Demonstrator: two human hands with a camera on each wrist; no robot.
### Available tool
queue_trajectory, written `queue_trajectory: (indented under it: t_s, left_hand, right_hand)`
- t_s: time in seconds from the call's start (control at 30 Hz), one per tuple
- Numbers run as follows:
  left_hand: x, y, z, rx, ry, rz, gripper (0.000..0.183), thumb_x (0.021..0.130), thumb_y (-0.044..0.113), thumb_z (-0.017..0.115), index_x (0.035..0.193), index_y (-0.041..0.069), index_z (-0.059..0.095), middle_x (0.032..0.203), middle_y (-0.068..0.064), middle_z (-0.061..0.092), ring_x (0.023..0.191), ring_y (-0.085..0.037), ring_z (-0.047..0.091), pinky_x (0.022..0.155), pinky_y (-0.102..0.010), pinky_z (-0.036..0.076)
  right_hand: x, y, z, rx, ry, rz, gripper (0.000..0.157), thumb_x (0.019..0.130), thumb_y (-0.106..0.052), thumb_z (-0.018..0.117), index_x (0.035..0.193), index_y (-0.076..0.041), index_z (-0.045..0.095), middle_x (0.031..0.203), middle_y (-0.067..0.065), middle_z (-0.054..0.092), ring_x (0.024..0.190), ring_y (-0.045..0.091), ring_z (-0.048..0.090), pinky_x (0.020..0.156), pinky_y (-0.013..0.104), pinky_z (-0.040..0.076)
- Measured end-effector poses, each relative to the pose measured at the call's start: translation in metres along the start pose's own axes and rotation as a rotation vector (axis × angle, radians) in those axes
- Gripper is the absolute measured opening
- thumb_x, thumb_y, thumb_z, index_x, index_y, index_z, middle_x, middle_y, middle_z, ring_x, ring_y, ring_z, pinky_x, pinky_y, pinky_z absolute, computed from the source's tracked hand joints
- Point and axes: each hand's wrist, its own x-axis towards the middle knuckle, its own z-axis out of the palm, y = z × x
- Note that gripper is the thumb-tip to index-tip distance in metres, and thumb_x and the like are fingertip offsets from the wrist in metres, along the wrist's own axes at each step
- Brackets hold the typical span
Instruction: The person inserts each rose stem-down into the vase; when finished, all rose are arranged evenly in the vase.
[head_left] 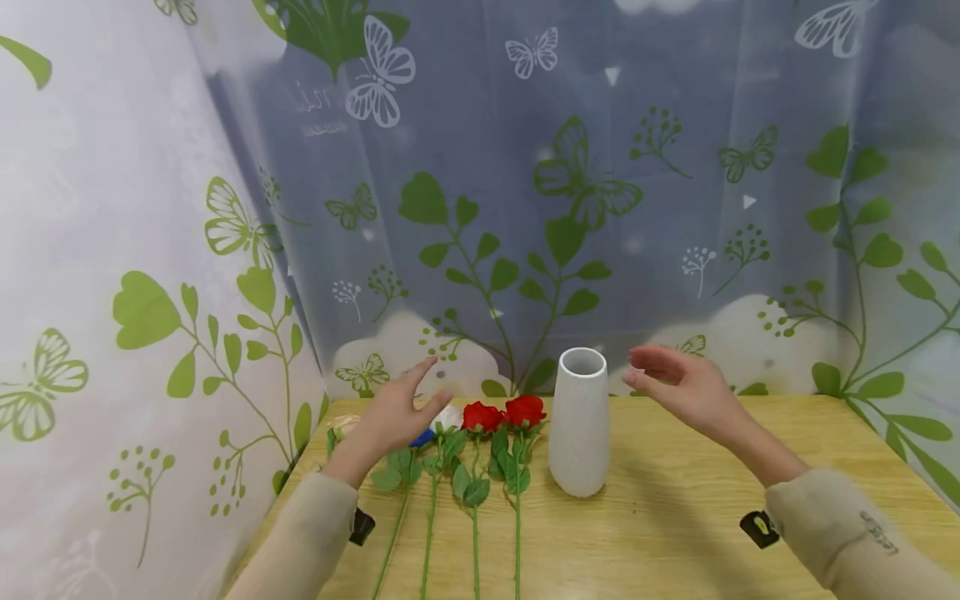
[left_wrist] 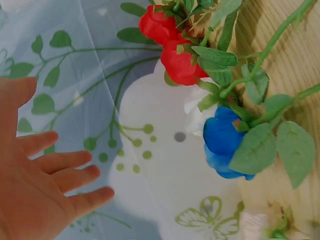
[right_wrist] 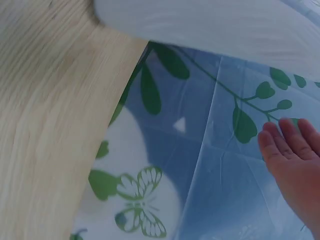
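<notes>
A tall white vase [head_left: 580,433] stands upright on the wooden table. To its left lie several artificial roses with long green stems: two red roses [head_left: 504,414], a white rose [head_left: 448,418], a blue rose [left_wrist: 223,142] and a pale rose [left_wrist: 257,223] at the far left. Above the blue and pale blooms hovers my left hand [head_left: 393,417], fingers spread and holding nothing; it hides part of them in the head view. My right hand [head_left: 686,390] is raised just right of the vase's mouth, its fingers relaxed and nothing in them.
A patterned curtain [head_left: 480,250] with leaves and butterflies hangs behind the table [head_left: 675,517] and along both sides. Stems of the roses run toward the table's near edge. Both sleeves have a dark device [head_left: 760,529] at the wrist.
</notes>
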Motion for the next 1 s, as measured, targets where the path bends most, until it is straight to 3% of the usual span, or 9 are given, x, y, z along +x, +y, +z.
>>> queue_trajectory:
  t_s: [0.03,0.13,0.2,0.27,0.4,0.5,0.73,0.9,1.0]
  left_hand:
    - [-0.002,-0.004,0.0,-0.02,0.013,-0.013,0.07,0.108,0.051,0.055,0.166,0.019,0.033,0.15,-0.026,0.058,0.114,-0.05,0.068,0.104,-0.063,0.053]
    - [-0.009,-0.017,-0.003,-0.1,0.055,-0.056,0.064,0.109,0.045,0.057,0.163,0.016,0.041,0.138,-0.03,0.065,0.102,-0.047,0.073,0.095,-0.06,0.058]
    - [-0.014,-0.025,-0.006,-0.18,0.073,-0.09,0.06,0.109,0.041,0.058,0.16,0.013,0.045,0.141,-0.027,0.065,0.112,-0.043,0.072,0.098,-0.059,0.058]
    - [-0.02,-0.033,-0.01,-0.25,0.096,-0.118,0.055,0.109,0.036,0.06,0.156,0.009,0.05,0.135,-0.026,0.069,0.124,-0.042,0.068,0.101,-0.058,0.058]
    - [-0.034,-0.054,-0.013,-0.364,0.117,-0.17,0.051,0.107,0.03,0.064,0.15,0.005,0.056,0.126,-0.024,0.074,0.112,-0.038,0.074,0.088,-0.046,0.064]
    - [-0.044,-0.069,-0.014,-0.45,0.116,-0.215,0.048,0.106,0.026,0.066,0.147,0.003,0.058,0.124,-0.025,0.074,0.104,-0.036,0.077,0.081,-0.038,0.066]
    - [-0.063,-0.093,-0.018,-0.601,0.08,-0.259,0.048,0.104,0.016,0.067,0.145,-0.005,0.055,0.121,-0.027,0.074,0.101,-0.029,0.078,0.087,-0.041,0.066]
    - [-0.076,-0.11,-0.017,-0.659,0.06,-0.307,0.049,0.104,0.013,0.066,0.147,-0.006,0.053,0.117,-0.024,0.076,0.094,-0.017,0.077,0.084,-0.033,0.066]
    - [-0.082,-0.121,-0.016,-0.691,0.044,-0.328,0.05,0.103,0.011,0.066,0.147,-0.01,0.052,0.112,-0.022,0.078,0.091,-0.015,0.077,0.085,-0.035,0.066]
  right_hand:
    - [0.0,-0.001,0.001,0.041,-0.001,0.005,0.058,0.102,-0.04,0.072,0.147,-0.005,0.059,0.144,0.02,0.065,0.124,0.028,0.069,0.097,0.034,0.062]
    - [0.0,-0.003,0.005,0.148,-0.011,-0.003,0.054,0.101,-0.031,0.074,0.146,-0.003,0.059,0.143,0.021,0.065,0.118,0.01,0.069,0.092,0.017,0.058]
    - [0.001,-0.004,0.008,0.201,-0.027,-0.026,0.055,0.101,-0.024,0.075,0.148,-0.002,0.056,0.145,0.022,0.062,0.12,0.011,0.068,0.093,0.014,0.056]
    - [0.001,-0.006,0.012,0.228,-0.039,-0.042,0.058,0.1,-0.021,0.075,0.15,-0.002,0.054,0.147,0.023,0.061,0.125,0.021,0.068,0.094,0.014,0.056]
    - [0.002,-0.007,0.02,0.25,-0.065,-0.048,0.063,0.099,-0.021,0.077,0.152,-0.002,0.05,0.148,0.023,0.059,0.132,0.042,0.062,0.094,0.017,0.057]
    - [0.002,-0.006,0.025,0.256,-0.077,-0.052,0.062,0.098,-0.021,0.078,0.151,-0.002,0.051,0.146,0.021,0.061,0.131,0.043,0.062,0.095,0.018,0.058]
    - [0.002,-0.005,0.033,0.27,-0.098,-0.052,0.066,0.097,-0.019,0.078,0.153,0.001,0.048,0.146,0.024,0.06,0.131,0.044,0.062,0.096,0.018,0.057]
    - [0.002,-0.004,0.036,0.27,-0.104,-0.04,0.071,0.097,-0.02,0.079,0.155,0.002,0.045,0.148,0.025,0.058,0.132,0.044,0.062,0.098,0.029,0.061]
    - [0.002,-0.004,0.037,0.271,-0.108,-0.039,0.071,0.097,-0.02,0.079,0.155,0.001,0.045,0.149,0.024,0.057,0.132,0.044,0.062,0.098,0.033,0.062]
